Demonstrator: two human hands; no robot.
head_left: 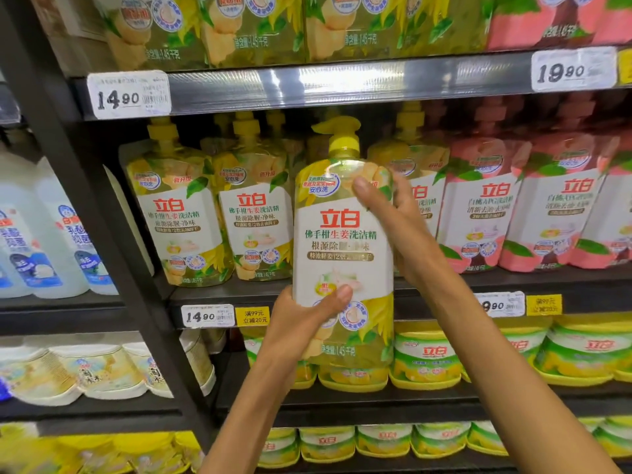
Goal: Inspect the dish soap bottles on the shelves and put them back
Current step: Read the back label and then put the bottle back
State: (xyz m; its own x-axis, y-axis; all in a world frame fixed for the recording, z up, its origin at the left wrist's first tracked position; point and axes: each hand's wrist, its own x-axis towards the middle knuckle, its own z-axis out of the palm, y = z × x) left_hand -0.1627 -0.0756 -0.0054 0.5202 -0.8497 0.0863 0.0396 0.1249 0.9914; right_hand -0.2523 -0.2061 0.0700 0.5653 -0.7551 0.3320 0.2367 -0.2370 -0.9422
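Observation:
A yellow dish soap bottle [343, 248] with a white label and a yellow pump top is held upright in front of the middle shelf [219, 295], its label facing me. My left hand [304, 323] grips its lower left side, thumb across the label. My right hand [393, 220] grips its upper right side, thumb on the front near the shoulder. Matching yellow bottles [178, 213] stand on the middle shelf to the left, and one stands behind my right hand.
Pink bottles [478, 206] fill the right of the middle shelf. White and blue bottles [41, 241] stand in the bay to the left, past a black upright [85, 200]. Green and yellow tubs [427, 354] sit on the shelf below. More yellow bottles line the top shelf [342, 83].

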